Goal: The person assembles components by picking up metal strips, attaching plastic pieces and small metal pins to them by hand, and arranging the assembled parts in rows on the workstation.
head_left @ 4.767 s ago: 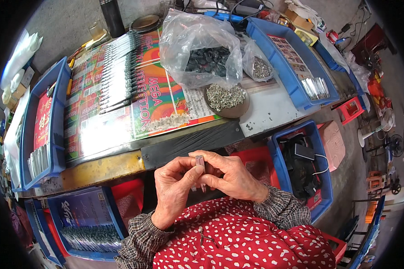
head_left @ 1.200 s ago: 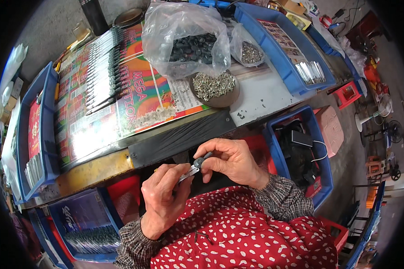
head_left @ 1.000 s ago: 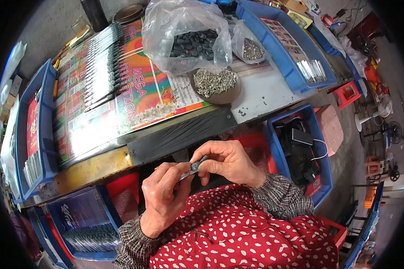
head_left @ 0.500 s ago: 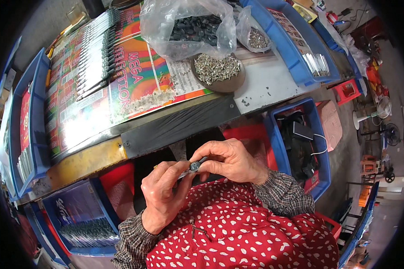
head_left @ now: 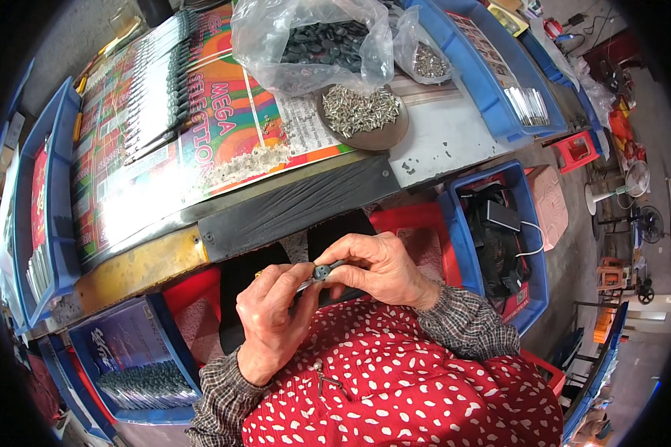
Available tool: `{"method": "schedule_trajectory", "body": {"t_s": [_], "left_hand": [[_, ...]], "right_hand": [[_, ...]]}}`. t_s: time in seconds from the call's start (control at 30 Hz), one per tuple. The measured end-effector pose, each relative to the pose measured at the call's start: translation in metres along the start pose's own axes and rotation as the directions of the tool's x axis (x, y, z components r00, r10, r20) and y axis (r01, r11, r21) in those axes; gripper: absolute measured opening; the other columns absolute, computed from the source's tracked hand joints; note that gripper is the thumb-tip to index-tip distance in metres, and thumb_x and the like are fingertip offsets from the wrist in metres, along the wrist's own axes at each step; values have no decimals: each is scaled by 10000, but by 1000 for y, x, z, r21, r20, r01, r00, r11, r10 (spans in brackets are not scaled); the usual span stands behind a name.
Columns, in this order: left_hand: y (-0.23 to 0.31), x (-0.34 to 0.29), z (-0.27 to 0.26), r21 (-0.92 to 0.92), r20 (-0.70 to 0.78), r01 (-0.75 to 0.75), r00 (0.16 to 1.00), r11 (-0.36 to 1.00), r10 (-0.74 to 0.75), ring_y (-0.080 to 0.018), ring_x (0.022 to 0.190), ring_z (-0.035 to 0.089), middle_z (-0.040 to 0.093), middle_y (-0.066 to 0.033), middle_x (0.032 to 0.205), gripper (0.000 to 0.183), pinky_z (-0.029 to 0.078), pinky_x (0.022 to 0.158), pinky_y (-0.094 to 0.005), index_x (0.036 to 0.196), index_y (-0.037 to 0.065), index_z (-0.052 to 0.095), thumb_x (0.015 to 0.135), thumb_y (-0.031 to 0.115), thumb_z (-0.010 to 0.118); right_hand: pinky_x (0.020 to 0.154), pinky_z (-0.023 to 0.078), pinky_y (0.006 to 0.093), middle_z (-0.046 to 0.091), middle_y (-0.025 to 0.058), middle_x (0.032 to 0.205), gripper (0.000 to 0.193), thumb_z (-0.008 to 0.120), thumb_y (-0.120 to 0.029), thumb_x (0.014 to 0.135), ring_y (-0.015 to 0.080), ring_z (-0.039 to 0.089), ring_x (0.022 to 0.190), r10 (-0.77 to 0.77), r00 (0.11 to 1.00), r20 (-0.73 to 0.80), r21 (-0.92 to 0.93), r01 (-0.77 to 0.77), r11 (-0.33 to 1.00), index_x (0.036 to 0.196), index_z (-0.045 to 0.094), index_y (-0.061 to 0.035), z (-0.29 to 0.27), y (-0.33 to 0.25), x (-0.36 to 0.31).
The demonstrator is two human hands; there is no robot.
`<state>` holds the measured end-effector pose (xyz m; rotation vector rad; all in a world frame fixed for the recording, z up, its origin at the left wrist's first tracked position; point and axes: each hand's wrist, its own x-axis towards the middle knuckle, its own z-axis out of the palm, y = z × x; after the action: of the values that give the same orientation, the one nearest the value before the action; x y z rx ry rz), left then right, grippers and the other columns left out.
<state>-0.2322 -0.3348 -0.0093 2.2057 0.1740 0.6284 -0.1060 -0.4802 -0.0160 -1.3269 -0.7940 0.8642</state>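
Observation:
My left hand (head_left: 274, 316) and my right hand (head_left: 380, 268) meet over my lap, just below the table edge. Between their fingertips they pinch a small dark part with a thin metal piece (head_left: 317, 273) sticking out toward the left hand. On the table beyond sits a round brown dish of silvery screws (head_left: 362, 112). Behind it lies a clear plastic bag of small black parts (head_left: 322, 41), and a smaller bag of metal bits (head_left: 425, 59) to its right.
A bright printed sheet (head_left: 224, 127) carries rows of thin metal pieces (head_left: 153, 97). Blue trays stand at the left (head_left: 37, 216), at the right (head_left: 499, 82), and by my legs at the lower left (head_left: 138, 365) and at the right (head_left: 503, 238). A red stool (head_left: 574, 149) stands on the floor.
Both hands have stayed together over my lap, working the small part; the left fingers have shifted along the metal piece. The view has tilted down, so the table sits higher in the picture.

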Motion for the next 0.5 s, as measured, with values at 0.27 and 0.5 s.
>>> {"method": "schedule_trajectory", "body": {"t_s": [0.27, 0.5], "left_hand": [[0, 9, -4, 14, -15, -58, 998, 998, 59, -157, 621, 622, 665, -88, 795, 243, 478, 512, -258, 913, 33, 680, 690, -29, 756], [2, 18, -9, 19, -35, -22, 999, 1000, 22, -124, 552, 579, 658, -80, 779, 247, 445, 487, -253, 914, 32, 682, 690, -28, 765]], "right_hand": [[618, 509, 231, 663, 40, 840, 176, 670, -76, 892, 76, 626, 697, -106, 994, -10, -155, 103, 982, 1048, 641, 1, -5, -14, 4], [614, 490, 270, 665, 79, 818, 166, 719, -63, 832, 137, 629, 697, -423, 877, -227, -646, 189, 739, 979, 662, -9, -38, -40, 22]]}}
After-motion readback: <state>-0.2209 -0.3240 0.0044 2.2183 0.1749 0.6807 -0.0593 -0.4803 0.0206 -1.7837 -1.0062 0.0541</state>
